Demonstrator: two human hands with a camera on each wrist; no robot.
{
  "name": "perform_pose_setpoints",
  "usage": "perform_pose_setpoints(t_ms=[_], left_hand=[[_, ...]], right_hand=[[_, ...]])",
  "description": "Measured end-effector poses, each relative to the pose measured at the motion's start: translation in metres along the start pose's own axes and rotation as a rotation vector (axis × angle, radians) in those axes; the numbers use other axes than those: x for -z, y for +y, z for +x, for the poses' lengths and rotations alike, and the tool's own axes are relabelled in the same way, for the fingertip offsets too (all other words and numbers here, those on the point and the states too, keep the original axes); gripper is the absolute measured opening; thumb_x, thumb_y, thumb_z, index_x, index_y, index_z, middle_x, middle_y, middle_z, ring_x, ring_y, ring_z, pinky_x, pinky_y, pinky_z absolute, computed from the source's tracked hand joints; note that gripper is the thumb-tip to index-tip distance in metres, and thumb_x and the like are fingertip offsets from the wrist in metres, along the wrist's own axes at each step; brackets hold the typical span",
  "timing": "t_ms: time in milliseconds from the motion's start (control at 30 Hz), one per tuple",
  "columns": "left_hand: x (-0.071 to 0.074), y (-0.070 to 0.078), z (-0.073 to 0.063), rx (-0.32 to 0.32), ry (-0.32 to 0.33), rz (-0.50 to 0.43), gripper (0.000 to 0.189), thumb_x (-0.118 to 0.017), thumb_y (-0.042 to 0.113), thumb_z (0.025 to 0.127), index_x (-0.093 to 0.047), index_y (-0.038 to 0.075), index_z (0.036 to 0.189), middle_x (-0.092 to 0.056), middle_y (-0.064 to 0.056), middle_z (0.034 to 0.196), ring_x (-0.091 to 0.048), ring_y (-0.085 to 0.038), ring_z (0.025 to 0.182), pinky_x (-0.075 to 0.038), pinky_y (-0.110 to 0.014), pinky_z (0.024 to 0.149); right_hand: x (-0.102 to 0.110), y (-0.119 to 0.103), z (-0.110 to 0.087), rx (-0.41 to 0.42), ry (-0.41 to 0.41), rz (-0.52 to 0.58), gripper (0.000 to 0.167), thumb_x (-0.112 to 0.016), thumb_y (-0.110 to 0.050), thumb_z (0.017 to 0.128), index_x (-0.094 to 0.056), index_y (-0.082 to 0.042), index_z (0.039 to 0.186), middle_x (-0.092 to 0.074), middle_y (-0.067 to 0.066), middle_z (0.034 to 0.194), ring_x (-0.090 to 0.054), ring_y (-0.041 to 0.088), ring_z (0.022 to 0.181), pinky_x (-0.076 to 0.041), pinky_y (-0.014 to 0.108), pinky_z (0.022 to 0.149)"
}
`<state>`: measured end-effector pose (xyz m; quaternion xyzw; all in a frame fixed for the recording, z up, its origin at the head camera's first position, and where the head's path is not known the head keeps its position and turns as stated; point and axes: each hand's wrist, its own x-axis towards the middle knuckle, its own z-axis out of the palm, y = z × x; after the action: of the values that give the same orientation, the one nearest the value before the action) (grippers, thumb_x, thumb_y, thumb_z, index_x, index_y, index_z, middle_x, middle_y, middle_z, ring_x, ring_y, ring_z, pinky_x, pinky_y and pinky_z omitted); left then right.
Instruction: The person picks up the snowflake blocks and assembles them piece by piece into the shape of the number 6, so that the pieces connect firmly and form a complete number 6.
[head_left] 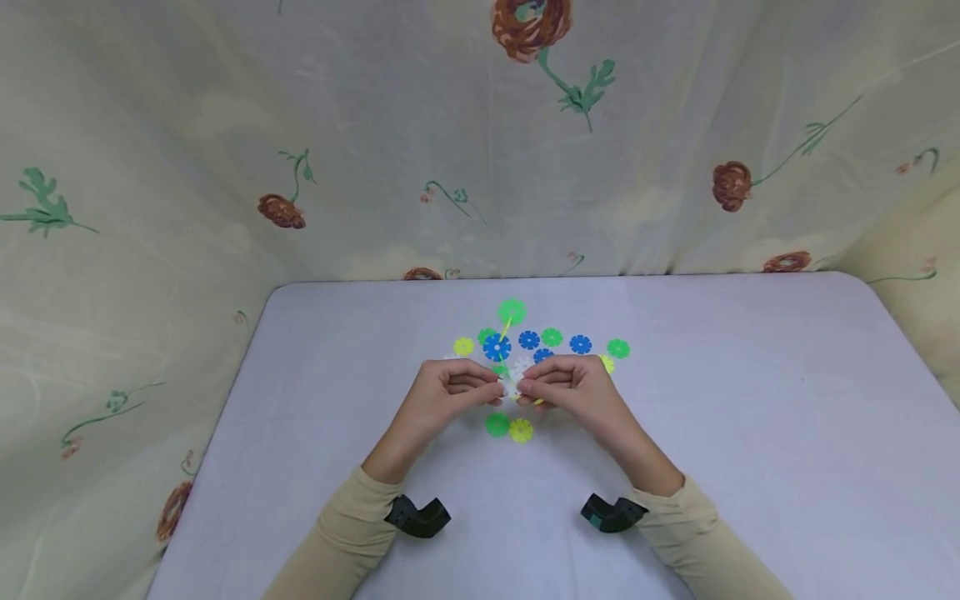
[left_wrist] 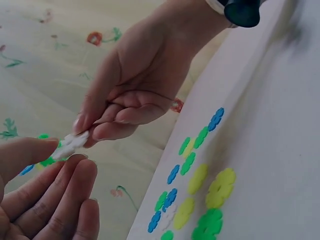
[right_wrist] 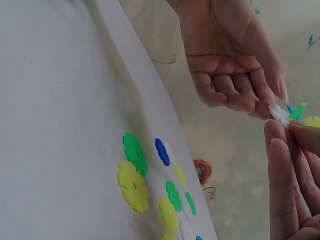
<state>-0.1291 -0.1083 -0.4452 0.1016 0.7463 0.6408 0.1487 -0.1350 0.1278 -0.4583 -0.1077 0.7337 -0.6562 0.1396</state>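
Note:
My left hand [head_left: 442, 396] and right hand [head_left: 585, 392] meet over the middle of the table, fingertips almost touching. Between them, both hands pinch a white notched plastic disc [left_wrist: 72, 144] by its edges; whether it is one disc or two cannot be told. Joined discs stretch away beyond the fingers: a green disc [right_wrist: 298, 111], a blue disc [head_left: 497, 347], a yellow disc [head_left: 506, 327] seen edge-on and a green disc [head_left: 512, 312] at the far end. Fingertips hide parts of the white piece and the nearest joint.
Loose discs lie around and under the hands: a green disc [head_left: 497, 425] and yellow disc [head_left: 521, 430] in front, blue discs [head_left: 581, 343] and green discs [head_left: 618, 348] behind. The pale table [head_left: 750, 375] meets a flowered curtain [head_left: 375, 167] at its back edge.

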Motion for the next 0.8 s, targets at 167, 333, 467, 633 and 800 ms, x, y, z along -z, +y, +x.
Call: perform_pose_setpoints(t_ms=[167,333,467,633,800], left_hand=[[-0.006,0.0,-0.001,-0.018,-0.003,0.013,0.021,-0.076,0.016,0.095,-0.076,-0.001,0.106,-0.079,-0.018,0.099,-0.079,-0.021,0.088,-0.062,-0.031,0.089],[-0.007,0.0,-0.002,-0.041,0.032,0.028,0.017,-0.075,0.015,0.095,-0.076,0.0,0.104,-0.08,-0.015,0.095,-0.079,-0.018,0.085,-0.062,-0.03,0.087],[-0.005,0.001,-0.002,-0.051,0.077,0.026,0.014,-0.076,0.014,0.095,-0.077,0.002,0.101,-0.079,-0.014,0.091,-0.079,-0.017,0.083,-0.062,-0.029,0.086],[-0.004,0.001,-0.002,-0.043,0.104,0.012,0.013,-0.076,0.014,0.094,-0.077,0.003,0.101,-0.079,-0.015,0.093,-0.078,-0.017,0.084,-0.061,-0.029,0.087],[-0.003,0.001,-0.001,-0.032,0.114,0.006,0.013,-0.076,0.015,0.095,-0.076,0.003,0.1,-0.079,-0.013,0.093,-0.079,-0.019,0.085,-0.062,-0.03,0.087]], right_hand=[[-0.004,0.0,-0.001,0.016,0.0,0.002,0.021,-0.078,-0.018,0.094,-0.076,0.0,0.105,-0.081,0.009,0.09,-0.079,0.034,0.086,-0.065,0.047,0.075],[-0.003,-0.002,-0.001,0.026,-0.009,-0.035,0.022,-0.078,-0.017,0.093,-0.075,-0.001,0.109,-0.08,0.013,0.097,-0.079,0.032,0.088,-0.064,0.049,0.076],[0.004,-0.004,0.001,0.015,-0.009,-0.182,0.027,-0.081,-0.016,0.091,-0.075,-0.002,0.113,-0.078,0.014,0.102,-0.077,0.025,0.083,-0.065,0.044,0.072],[0.011,0.003,0.004,-0.036,0.004,-0.577,0.03,-0.084,-0.017,0.086,-0.076,-0.005,0.112,-0.075,0.009,0.1,-0.064,0.013,0.075,-0.057,0.029,0.066],[0.012,0.014,0.007,-0.087,0.0,-0.783,0.03,-0.085,-0.018,0.084,-0.076,-0.006,0.11,-0.071,0.007,0.102,-0.059,0.015,0.08,-0.05,0.029,0.07]])
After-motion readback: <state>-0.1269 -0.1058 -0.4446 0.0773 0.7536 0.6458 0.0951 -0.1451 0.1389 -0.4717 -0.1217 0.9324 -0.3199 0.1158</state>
